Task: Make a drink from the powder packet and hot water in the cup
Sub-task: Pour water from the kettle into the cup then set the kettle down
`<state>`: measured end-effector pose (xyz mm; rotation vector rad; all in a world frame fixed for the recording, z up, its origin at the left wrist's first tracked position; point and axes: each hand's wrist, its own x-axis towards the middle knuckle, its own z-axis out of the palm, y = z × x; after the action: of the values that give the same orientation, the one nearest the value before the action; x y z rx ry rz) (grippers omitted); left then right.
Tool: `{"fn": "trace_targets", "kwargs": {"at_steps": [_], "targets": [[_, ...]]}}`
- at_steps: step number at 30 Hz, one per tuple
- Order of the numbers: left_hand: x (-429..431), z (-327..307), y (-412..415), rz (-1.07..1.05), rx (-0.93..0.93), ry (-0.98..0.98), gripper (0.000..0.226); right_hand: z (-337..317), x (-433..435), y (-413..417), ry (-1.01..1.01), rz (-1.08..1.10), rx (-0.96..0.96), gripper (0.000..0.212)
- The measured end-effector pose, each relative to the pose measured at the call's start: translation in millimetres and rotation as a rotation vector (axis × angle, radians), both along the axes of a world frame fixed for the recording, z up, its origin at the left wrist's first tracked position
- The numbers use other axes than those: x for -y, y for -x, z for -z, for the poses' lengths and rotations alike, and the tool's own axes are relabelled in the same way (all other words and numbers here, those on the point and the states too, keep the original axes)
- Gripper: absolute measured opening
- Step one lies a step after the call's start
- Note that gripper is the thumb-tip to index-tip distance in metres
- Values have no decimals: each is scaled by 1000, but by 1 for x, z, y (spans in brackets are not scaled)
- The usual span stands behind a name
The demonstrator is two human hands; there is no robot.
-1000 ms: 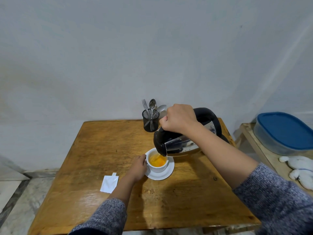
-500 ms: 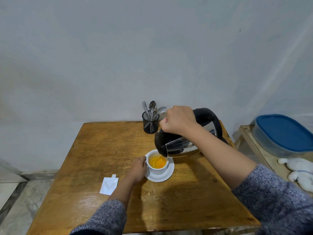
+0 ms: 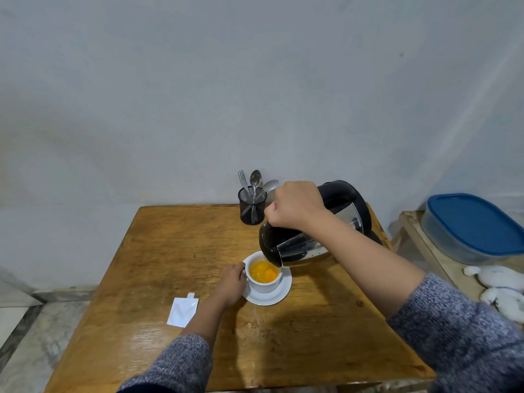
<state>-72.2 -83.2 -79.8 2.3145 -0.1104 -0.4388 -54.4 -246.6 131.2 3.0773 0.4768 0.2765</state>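
The right hand (image 3: 295,205) is clenching the kettle (image 3: 314,235) handle, tilting its spout over the round white cup (image 3: 263,276); the left hand (image 3: 231,283) is gripping the cup's side, on its saucer (image 3: 279,295).

A cup (image 3: 265,282) is set on a saucer (image 3: 269,296) near the middle of the table (image 3: 158,251). A kettle (image 3: 314,239) is held tilted above the cup's right rim. A packet (image 3: 183,311) is laid flat left of the saucer. A cutlery holder (image 3: 252,205) is placed at the table's back edge, behind the cup. A container (image 3: 473,228) is seen on a bench (image 3: 411,231) to the right.
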Motion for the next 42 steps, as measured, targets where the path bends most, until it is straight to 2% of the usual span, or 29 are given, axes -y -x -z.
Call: {"fn": "trace_targets", "kwargs": {"at_steps": [5,9,14,26,31,36,42], "targets": [[-1,1,-1,2,2,-7,30,4,-2,0,21,-3,13,38],[0,1,-2,6,8,8,28,3,0,-1,21,-13,23,25],[0,0,-3,14,7,16,28,1,1,0,43,-4,7,39],[-1,-1,-4,23,-20,6,28,-3,-5,1,44,-32,15,32],[1,-2,-3,19,-8,-3,28,-3,-4,3,36,-36,25,39],[1,-4,-2,8,-6,2,29,-3,9,4,-59,48,6,38],[1,-5,1,-21,-3,24,29,8,50,0,-257,308,-22,37]]}}
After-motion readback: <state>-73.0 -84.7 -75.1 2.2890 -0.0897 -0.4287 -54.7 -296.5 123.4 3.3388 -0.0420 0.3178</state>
